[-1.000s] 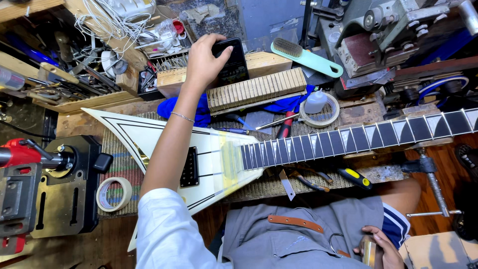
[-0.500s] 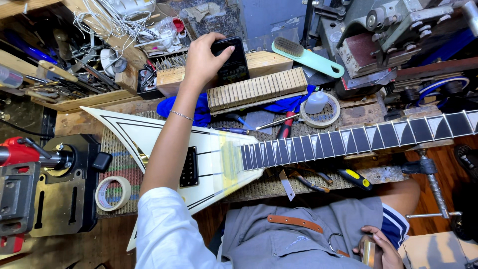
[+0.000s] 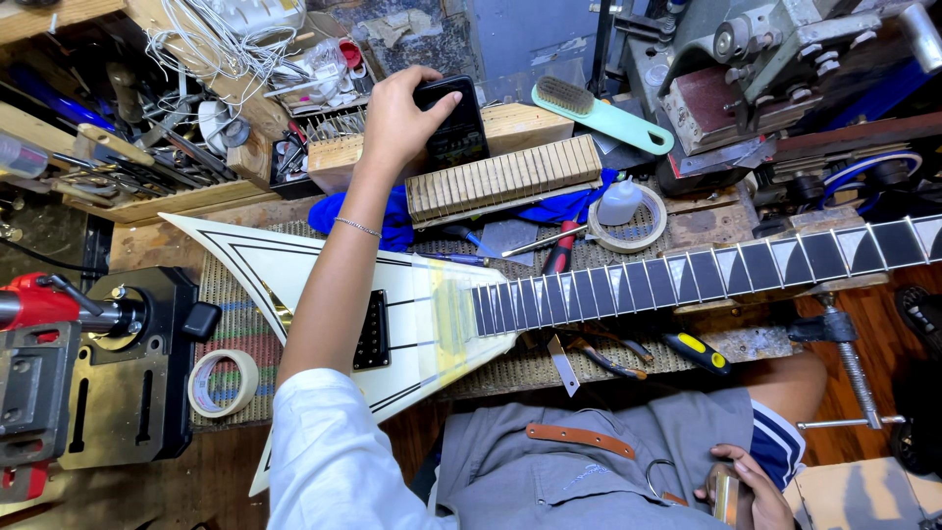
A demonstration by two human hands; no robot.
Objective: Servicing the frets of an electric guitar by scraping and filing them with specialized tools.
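Surface: a crowded workshop surface (image 3: 147, 245), a white V-shaped guitar (image 3: 412, 324) lying across a woven mat.
Left hand: your left hand (image 3: 397, 123) reaches past the guitar, fingers wrapped over a black phone (image 3: 453, 123) propped on a wooden block (image 3: 520, 123).
Right hand: your right hand (image 3: 746, 486) rests at your lap, closed around a small metallic object (image 3: 724, 494).
Handling: the phone looks light, rigid, slick and breakable; grip its side edges.
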